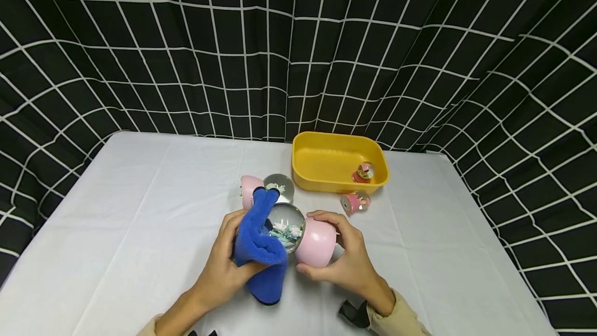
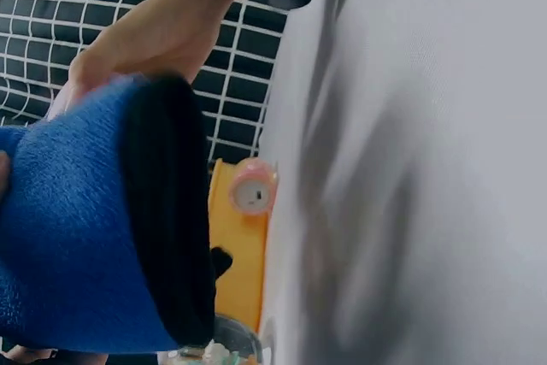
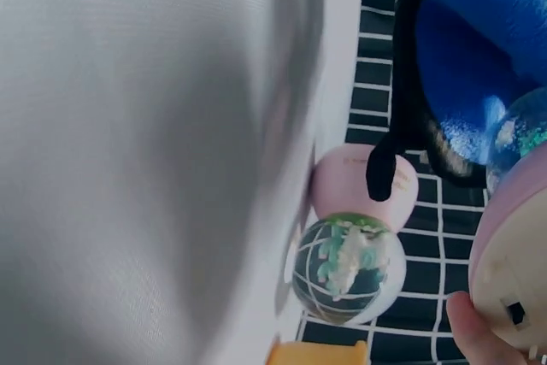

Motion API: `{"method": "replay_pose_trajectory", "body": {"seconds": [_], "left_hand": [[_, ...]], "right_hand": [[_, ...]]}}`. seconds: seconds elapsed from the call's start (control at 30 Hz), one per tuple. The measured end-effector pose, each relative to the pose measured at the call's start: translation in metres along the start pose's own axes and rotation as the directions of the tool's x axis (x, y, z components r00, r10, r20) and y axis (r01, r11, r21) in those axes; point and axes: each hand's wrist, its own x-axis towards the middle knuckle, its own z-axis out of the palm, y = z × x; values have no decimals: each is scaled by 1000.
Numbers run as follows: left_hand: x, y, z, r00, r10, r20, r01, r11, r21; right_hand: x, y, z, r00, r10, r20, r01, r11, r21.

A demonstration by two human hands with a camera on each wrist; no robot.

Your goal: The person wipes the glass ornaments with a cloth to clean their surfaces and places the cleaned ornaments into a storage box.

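Observation:
In the head view my right hand [image 1: 347, 253] grips a snow globe by its pink base [image 1: 317, 242], tipped sideways so the glass ball [image 1: 286, 224] faces left. My left hand [image 1: 228, 263] holds a folded blue cloth [image 1: 261, 248] with black edging against the left of that ball. White and green figures show inside the glass. Just behind the cloth, a second pink snow globe [image 1: 252, 188] lies on its side on the table; the cloth hides part of it. The right wrist view shows this lying snow globe [image 3: 350, 262] and the underside of the held base [image 3: 513, 279].
A yellow bin [image 1: 340, 185] stands at the table's back, with a small snow globe [image 1: 364, 171] inside. Another small pink snow globe [image 1: 355, 202] lies in front of it. A black strap [image 1: 354, 314] is by the right wrist. Black gridded curtain [image 1: 289, 56] surrounds the white table [image 1: 140, 211].

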Motion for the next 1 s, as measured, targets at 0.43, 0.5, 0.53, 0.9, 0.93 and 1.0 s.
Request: {"method": "replay_pose_trajectory", "body": {"seconds": [0.43, 0.5, 0.53, 0.9, 0.93, 1.0], "left_hand": [[1, 5, -4, 999, -11, 44, 6, 993, 121], [0, 6, -2, 997, -10, 72, -4, 981, 195], [-1, 6, -1, 996, -13, 83, -6, 973, 229], [1, 3, -4, 996, 41, 78, -67, 931, 360], [2, 2, -5, 996, 34, 77, -59, 935, 350], [2, 2, -7, 997, 7, 82, -34, 940, 339]], "right_hand": [[0, 0, -2, 1000, 6, 19, -6, 1000, -6], [0, 0, 0, 999, -20, 39, 23, 998, -60], [-1, -1, 1, 998, -29, 52, 33, 996, -82], [-2, -5, 5, 991, -15, 135, 35, 989, -146], [-2, -5, 6, 990, -21, 139, 42, 988, -151], [-2, -5, 6, 988, -39, 147, 64, 984, -167]]}}
